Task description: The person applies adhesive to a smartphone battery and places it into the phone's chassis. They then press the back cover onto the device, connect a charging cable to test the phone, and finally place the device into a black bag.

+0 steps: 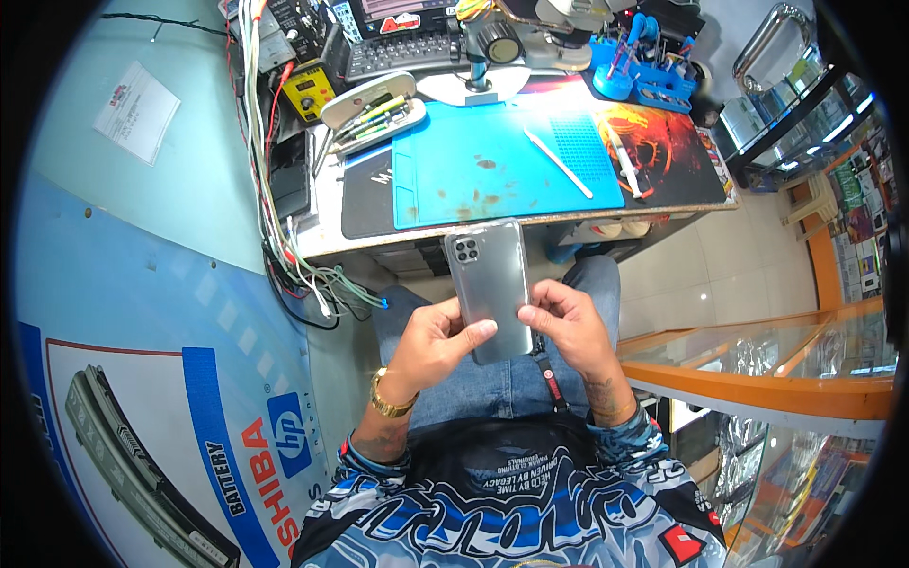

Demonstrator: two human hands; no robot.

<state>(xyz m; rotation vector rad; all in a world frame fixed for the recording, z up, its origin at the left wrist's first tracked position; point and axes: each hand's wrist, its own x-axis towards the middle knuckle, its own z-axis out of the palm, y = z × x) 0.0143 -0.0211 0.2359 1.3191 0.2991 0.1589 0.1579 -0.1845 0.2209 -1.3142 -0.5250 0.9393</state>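
Note:
A silver-grey smartphone [492, 284] is held over my lap, its back and square camera block facing up. My left hand [437, 343] grips its left edge, thumb lying on the back cover. On the opposite edge, my right hand [568, 327] closes round the phone with the thumb pressed near the side. The fingers underneath are hidden. Just beyond the phone's top end lies a blue repair mat [454, 180] on the bench. A white pen-like stick [559, 163] and a syringe [623, 163] rest there, the syringe on a dark printed mat.
An open case of tools [374, 123] sits at the bench's left, beside a yellow-faced device [309, 91]. A microscope stand [478, 80] and laptop keyboard [402, 57] are behind. Blue tool holders [634, 76] stand at back right. Cables [260, 189] hang left; a glass counter [757, 369] is right.

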